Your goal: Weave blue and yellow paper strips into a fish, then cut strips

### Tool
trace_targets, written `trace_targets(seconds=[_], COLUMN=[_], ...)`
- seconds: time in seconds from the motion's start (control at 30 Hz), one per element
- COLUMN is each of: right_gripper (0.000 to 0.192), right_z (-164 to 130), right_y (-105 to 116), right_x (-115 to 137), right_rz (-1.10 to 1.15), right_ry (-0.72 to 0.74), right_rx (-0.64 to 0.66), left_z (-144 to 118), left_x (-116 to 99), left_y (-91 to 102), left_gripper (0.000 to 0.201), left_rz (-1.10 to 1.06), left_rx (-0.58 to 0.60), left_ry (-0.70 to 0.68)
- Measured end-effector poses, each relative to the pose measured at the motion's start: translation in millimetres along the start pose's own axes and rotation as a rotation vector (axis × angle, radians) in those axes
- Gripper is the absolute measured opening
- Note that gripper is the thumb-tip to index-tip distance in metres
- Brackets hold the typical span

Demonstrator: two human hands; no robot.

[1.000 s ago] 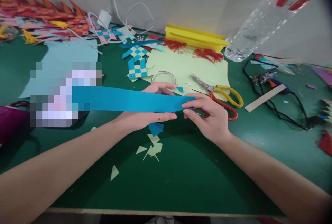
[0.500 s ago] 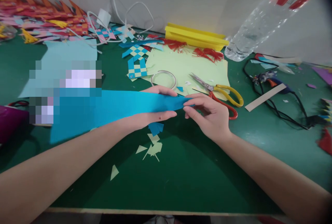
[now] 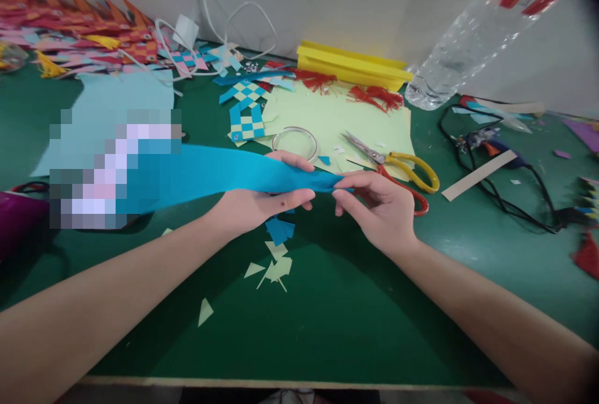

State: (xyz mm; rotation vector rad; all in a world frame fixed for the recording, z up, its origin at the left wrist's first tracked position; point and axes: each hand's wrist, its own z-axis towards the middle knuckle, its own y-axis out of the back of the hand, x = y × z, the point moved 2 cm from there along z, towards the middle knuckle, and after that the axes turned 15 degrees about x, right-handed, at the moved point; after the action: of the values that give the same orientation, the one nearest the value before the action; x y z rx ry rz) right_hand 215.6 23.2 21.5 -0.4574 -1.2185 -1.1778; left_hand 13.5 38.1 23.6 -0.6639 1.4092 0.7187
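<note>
A long sheet of blue paper (image 3: 210,170) stretches leftward from between my hands, held above the table. My left hand (image 3: 266,201) is wrapped round its narrow part, thumb on the near side and fingers on the far side. The right end of the sheet is pinched between thumb and fingers of my right hand (image 3: 377,207). Just beyond my right hand lie scissors (image 3: 381,158) with one yellow and one red handle. Small blue paper scraps (image 3: 279,230) and pale green scraps (image 3: 279,268) are on the table below my hands.
Behind my hands lie pale green sheets (image 3: 346,120), a roll of tape (image 3: 294,142) and woven paper pieces (image 3: 247,122). A folded yellow paper (image 3: 350,66) and a plastic bottle (image 3: 472,42) are at the back. A corded tool (image 3: 498,148) lies right; a pixelated patch covers something left.
The blue sheet's left part has lifted and narrowed, curving more. My left hand has closed further round it and turned slightly. My right hand stays nearly in place, still pinching the end.
</note>
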Motion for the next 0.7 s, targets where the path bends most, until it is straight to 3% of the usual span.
trace_targets(seconds=[0.37, 0.7], right_gripper=[0.016, 0.051], right_z=[-0.5, 3.5], right_y=[-1.4, 1.5], right_x=[0.1, -1.6], right_rz=[-0.031, -0.029], right_ry=[-0.07, -0.188], right_rx=[-0.008, 0.075], left_z=[1.8, 1.3], left_x=[0.3, 2.9], left_y=[2.1, 3.1], left_gripper=[0.031, 0.023], left_rz=[0.024, 0.058], left_rx=[-0.085, -0.019], left_ry=[-0.009, -0.005])
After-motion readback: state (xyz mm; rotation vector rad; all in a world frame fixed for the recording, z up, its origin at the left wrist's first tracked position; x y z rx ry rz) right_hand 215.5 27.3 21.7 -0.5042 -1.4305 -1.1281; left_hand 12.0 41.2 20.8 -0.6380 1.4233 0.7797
